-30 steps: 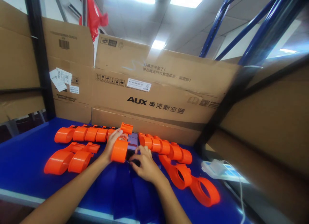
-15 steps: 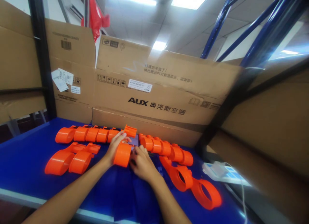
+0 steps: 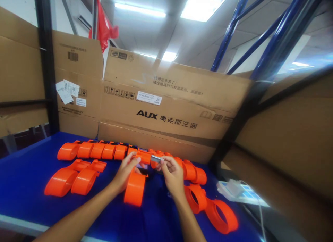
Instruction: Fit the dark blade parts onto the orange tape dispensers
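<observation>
Honestly, left hand [image 3: 126,169] is pinching the orange clamp [image 3: 134,190] by its top tab, ring hanging toward the blue desk [image 3: 26,169]. Right hand [image 3: 173,176] pinches a small grey insert [image 3: 156,159] against that tab. With a fingertip-only grip, I'd say the insert could slip and get lost among the spare clamps [image 3: 96,150] just behind.

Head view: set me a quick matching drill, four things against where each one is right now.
Things:
1. orange part
2. grey piece
3. white device
4. red cloth

Places:
A. farthest right of the four
B. hanging above the boxes
C. pinched in the right hand
D. gripped by the left hand

Pairs: 1-D, 2-C, 3-A, 4-B.
</observation>
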`<state>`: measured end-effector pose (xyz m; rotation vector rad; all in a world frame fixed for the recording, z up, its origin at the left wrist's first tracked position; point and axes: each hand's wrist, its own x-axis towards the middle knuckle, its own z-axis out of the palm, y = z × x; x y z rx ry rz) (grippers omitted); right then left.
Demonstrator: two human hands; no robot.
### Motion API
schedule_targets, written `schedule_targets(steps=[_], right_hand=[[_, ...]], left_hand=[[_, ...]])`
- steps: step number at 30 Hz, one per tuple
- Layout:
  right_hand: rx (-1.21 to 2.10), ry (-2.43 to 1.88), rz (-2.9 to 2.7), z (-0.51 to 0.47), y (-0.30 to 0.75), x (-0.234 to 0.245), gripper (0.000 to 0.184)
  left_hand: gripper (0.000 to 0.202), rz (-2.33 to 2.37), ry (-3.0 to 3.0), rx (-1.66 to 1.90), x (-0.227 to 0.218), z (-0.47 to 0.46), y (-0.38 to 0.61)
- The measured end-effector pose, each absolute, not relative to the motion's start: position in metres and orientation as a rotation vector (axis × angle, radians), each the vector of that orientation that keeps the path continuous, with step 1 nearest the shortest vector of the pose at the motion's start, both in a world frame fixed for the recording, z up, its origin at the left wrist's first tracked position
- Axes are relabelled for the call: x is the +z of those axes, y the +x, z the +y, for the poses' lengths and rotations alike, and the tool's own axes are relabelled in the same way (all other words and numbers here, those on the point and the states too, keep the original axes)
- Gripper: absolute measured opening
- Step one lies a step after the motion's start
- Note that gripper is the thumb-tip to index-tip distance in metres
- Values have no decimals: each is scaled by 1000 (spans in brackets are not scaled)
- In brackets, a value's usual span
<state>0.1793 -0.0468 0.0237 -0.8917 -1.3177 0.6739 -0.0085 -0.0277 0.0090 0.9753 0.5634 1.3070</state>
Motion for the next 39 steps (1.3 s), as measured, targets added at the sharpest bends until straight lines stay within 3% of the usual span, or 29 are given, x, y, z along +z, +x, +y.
schedule_targets(steps=[27, 39], right_hand=[[499, -918, -1254, -54, 175, 25, 31], [581, -899, -1296, -52, 179, 20, 35]], left_hand=[[49, 599, 1051, 1258, 7, -34, -4], [48, 642, 1005, 1258, 6, -33, -5]])
